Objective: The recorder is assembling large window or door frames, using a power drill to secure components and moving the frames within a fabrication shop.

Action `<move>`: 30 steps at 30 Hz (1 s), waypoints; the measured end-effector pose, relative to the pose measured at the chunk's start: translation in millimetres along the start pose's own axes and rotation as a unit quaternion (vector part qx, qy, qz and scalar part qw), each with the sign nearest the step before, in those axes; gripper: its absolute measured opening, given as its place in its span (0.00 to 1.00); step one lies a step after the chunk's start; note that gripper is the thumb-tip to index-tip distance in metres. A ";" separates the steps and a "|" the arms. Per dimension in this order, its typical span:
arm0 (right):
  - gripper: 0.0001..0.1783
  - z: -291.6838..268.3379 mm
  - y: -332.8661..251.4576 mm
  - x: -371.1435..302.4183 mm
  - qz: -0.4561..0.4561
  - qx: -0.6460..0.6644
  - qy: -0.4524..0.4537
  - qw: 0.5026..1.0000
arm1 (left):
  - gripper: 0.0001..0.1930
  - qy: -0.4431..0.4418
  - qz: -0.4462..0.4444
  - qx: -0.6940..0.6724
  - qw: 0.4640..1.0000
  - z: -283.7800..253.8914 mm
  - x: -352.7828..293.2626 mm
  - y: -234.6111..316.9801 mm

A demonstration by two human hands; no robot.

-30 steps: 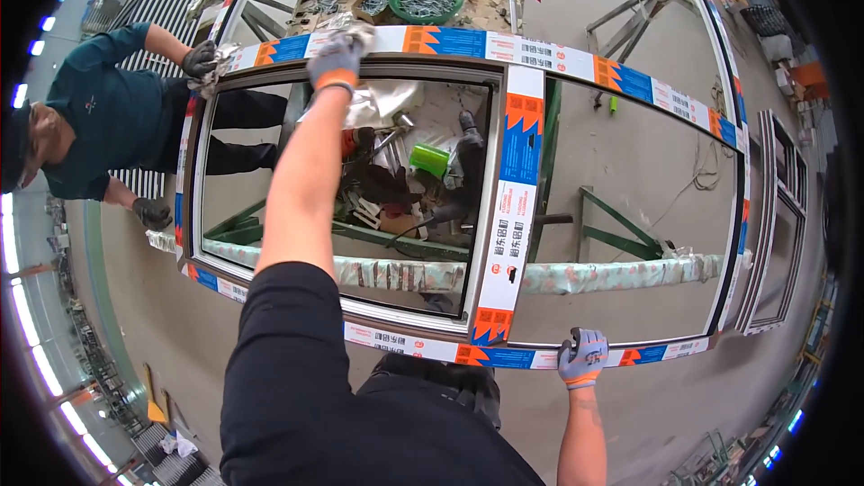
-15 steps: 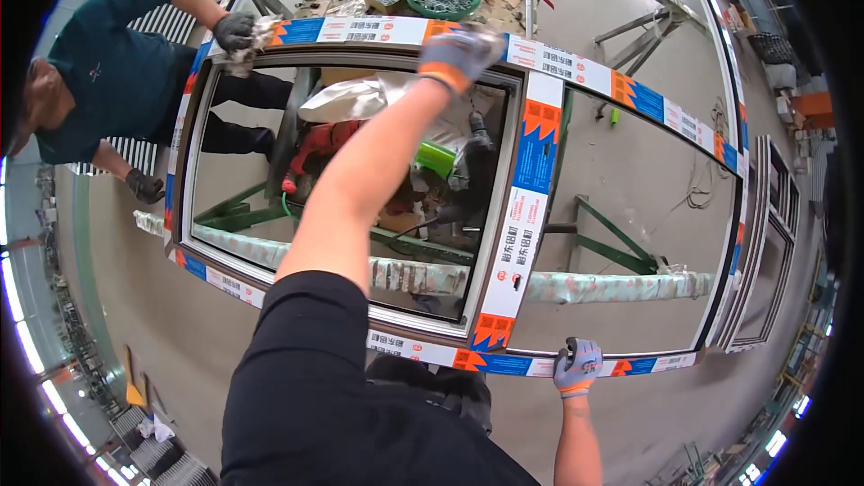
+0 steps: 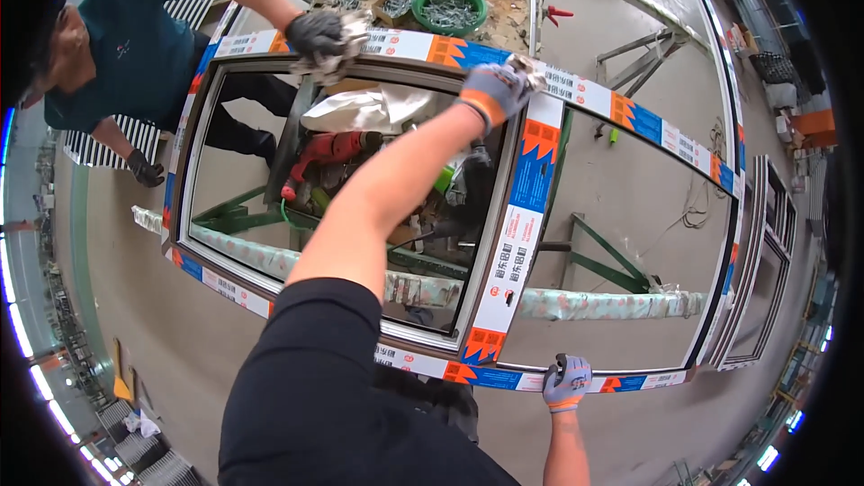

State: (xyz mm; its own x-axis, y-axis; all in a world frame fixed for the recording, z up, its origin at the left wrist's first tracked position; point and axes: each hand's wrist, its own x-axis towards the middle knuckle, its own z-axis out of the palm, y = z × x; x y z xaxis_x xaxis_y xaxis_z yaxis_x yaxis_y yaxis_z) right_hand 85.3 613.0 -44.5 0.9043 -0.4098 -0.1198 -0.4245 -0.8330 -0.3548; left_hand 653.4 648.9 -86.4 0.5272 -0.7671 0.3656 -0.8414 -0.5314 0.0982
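Observation:
A large metal window frame (image 3: pixel 508 256), wrapped in white, blue and orange protective film, lies across supports in front of me. My left hand (image 3: pixel 495 90), in a grey glove with an orange cuff, is closed on a crumpled rag (image 3: pixel 528 72) at the far rail, near the upright dividing bar. At the near rail my right hand (image 3: pixel 567 382), gloved alike, has its fingers wrapped round the edge. Across from me on the left, a co-worker's dark-gloved hand (image 3: pixel 317 40) presses a similar crumpled rag (image 3: pixel 354 40) on the same far rail.
Beyond the frame, a cluttered bench holds a green bowl of screws (image 3: pixel 450 11) and a red-handled tool (image 3: pixel 558 13). Below the frame's left opening lie a red power tool (image 3: pixel 328 157) and a padded crossbar (image 3: pixel 621 304). More frames (image 3: pixel 765 261) stand at the right.
My left hand has moved right along the far rail with the rag. The co-worker's hand with the rag has also moved right. My right hand keeps its hold on the near rail.

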 end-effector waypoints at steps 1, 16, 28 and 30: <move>0.10 -4.0 0.7 -4.3 0.014 -0.006 0.001 1.000 | 0.14 -0.015 -0.008 -0.004 1.000 -13.5 1.5 -6.2; 0.09 1.9 -3.9 3.8 -0.004 -0.018 -0.004 1.000 | 0.27 -0.023 -0.045 -0.032 0.998 -4.7 17.4 13.0; 0.12 -7.9 0.5 -5.1 0.022 -0.033 0.006 0.999 | 0.22 -0.093 -0.234 0.072 0.965 -43.6 9.2 -37.5; 0.11 -9.7 -2.1 -7.3 0.023 -0.028 0.011 0.999 | 0.21 -0.114 -0.148 0.021 0.982 -43.5 28.4 11.9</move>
State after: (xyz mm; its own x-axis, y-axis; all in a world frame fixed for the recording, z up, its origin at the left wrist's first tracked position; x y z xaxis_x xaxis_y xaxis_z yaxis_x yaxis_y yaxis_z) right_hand 79.1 614.1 -33.9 0.8830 -0.4556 -0.1132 -0.4676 -0.8323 -0.2976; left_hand 653.2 636.4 -34.6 0.7650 -0.6345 0.1104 -0.6440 -0.7541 0.1288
